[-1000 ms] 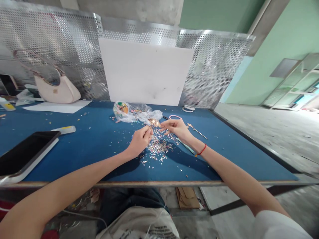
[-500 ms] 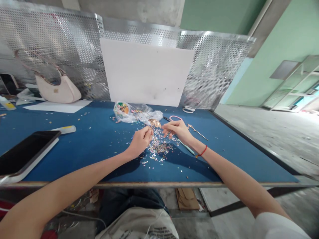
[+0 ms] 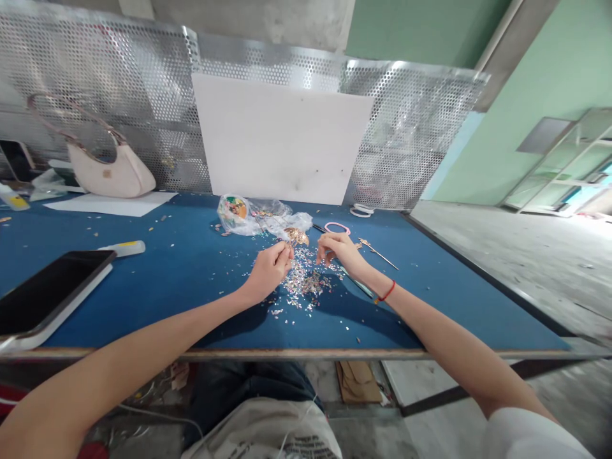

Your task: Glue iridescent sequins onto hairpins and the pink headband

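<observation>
My left hand (image 3: 270, 269) is closed in a pinch on the stem of a small gold ornament (image 3: 296, 236), held just above a pile of glittery sequins (image 3: 306, 280) on the blue table (image 3: 182, 274). My right hand (image 3: 337, 250), with a red string at the wrist, hovers over the right side of the pile, a little apart from the ornament. Its fingers are curled downward towards the sequins; whether anything is between them is too small to tell.
Clear plastic bags (image 3: 261, 217) lie behind the pile. Pink-handled scissors (image 3: 335, 227) and a thin gold pin (image 3: 380, 253) lie to the right. A tablet (image 3: 45, 293) and a marker (image 3: 124, 248) are at left, a beige handbag (image 3: 108, 172) at far left, and a white board (image 3: 280, 140) leans on the perforated screen.
My right hand has drawn away from the ornament and dropped towards the sequin pile, its fingers curling down. My left hand has kept still with the ornament.
</observation>
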`<state>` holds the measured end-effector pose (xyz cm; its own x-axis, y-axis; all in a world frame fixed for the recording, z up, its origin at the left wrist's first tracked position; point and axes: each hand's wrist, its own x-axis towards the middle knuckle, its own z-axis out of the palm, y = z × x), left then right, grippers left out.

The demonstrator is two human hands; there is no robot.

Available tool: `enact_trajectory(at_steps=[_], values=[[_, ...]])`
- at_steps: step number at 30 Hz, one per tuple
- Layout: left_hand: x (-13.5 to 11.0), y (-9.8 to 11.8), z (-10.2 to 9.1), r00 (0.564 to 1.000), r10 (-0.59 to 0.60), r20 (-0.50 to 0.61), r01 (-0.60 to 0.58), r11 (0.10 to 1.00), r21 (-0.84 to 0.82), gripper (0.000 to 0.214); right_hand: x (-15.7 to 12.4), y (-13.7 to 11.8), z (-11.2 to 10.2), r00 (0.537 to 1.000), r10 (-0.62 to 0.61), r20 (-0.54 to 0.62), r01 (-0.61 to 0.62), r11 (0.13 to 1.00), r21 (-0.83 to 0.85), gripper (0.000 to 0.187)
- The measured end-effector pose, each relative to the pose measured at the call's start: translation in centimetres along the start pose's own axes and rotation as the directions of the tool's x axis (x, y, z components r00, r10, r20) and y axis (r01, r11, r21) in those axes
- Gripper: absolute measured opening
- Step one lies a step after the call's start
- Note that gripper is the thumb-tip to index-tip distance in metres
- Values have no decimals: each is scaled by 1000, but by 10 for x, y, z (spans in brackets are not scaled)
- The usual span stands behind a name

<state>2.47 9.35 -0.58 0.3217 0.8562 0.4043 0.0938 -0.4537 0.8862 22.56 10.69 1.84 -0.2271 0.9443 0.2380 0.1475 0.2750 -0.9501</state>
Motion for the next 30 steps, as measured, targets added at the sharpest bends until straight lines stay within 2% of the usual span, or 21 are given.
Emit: enact_trajectory(at_steps=[3,6,8,11,14,18,21,25,30], values=[[0,1,0,1000,1,4,-1,1000,-20,27,0,1,-2,988,-125,-92,119,990,-76,32],[0,2,0,1000,2,2,-2,1000,-6,28,0,-1,-3,965,-195,-176,191,981,-39,33],[-1,4,0,1000,4,2,-4,1000,16,28,-1,-4,-4,960,-204,-192,210,978,13,30],[-1,5,0,1000,5,8,-5,999,37,28,-1,-10,-3,976,-152,-156,171,979,115,12],[-1,6,0,1000,15,13,-15,999,33,28,0,-11,-2,992,-95,-79,105,986,131,31],[-1,5,1,999,23,31,-24,1000,15,28,-1,-5,0,998,-58,-7,58,998,3,27],[-2,5,1,999,21,49,-22,1000,20,28,-2,-2,1,996,-85,-27,83,995,-45,32],[-2,5,2,998,18,56,-20,999,37,26,-3,-3,2,987,-144,-72,145,989,8,46],[-3,7,1,998,18,57,-23,995,93,25,0,-7,3,983,-176,-53,179,982,58,32]])
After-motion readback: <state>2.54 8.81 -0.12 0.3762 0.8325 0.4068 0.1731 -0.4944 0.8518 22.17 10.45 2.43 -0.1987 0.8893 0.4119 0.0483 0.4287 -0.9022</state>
